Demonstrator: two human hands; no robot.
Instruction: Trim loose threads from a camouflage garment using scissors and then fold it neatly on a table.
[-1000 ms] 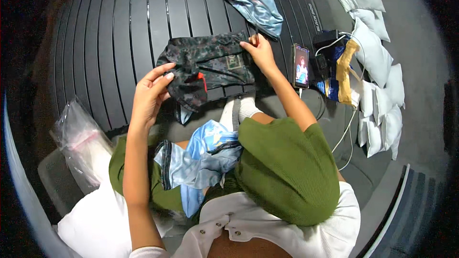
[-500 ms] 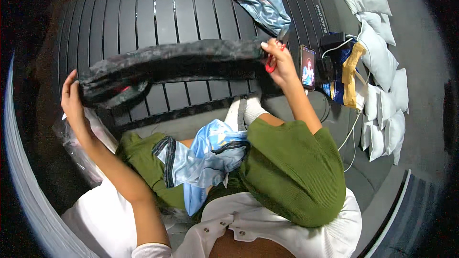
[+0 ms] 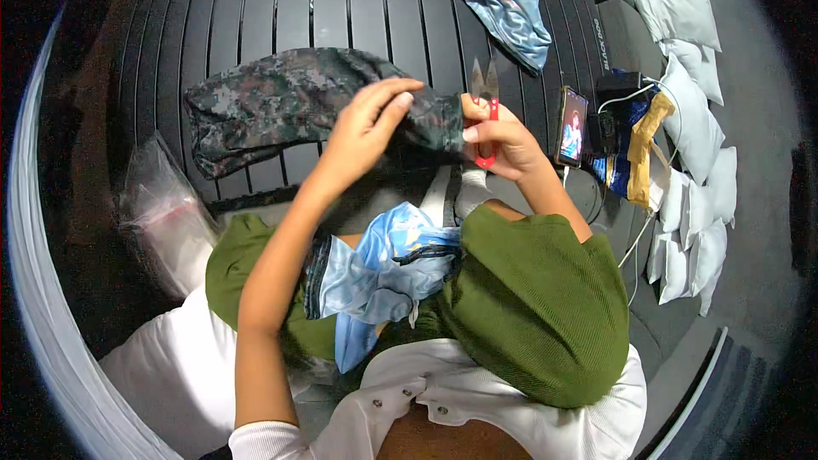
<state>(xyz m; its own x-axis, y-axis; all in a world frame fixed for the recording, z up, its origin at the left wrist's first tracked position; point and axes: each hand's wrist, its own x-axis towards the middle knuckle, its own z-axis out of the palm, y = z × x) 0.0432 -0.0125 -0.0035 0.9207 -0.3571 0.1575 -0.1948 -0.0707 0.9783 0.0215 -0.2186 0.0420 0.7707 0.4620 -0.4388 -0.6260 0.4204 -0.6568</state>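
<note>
A camouflage sleeve-like piece of cloth (image 3: 281,102) lies stretched over the slatted black tabletop. My right hand (image 3: 503,140) pinches its right end and also holds red-handled scissors (image 3: 487,123), blades pointing away from me. Over the cloth near that end is my left hand (image 3: 366,132), its fingers stretched out; whether they press on the fabric I cannot tell. On my lap rests a crumpled light-blue satiny garment (image 3: 383,277) with dark trim. A similar light-blue garment (image 3: 509,8) lies on the tabletop at the far right.
A lit phone (image 3: 571,126) stands right of my right hand, beside a black box with white cables and a blue and yellow bag (image 3: 639,153). White pouches (image 3: 688,111) line the right side. A clear plastic bag (image 3: 166,221) is at the left. The slatted tabletop (image 3: 256,0) spreads ahead.
My left hand has let go of the cloth's left end and moved right, toward my right hand. The cloth has come down flatter onto the tabletop. The scissors now show fully.
</note>
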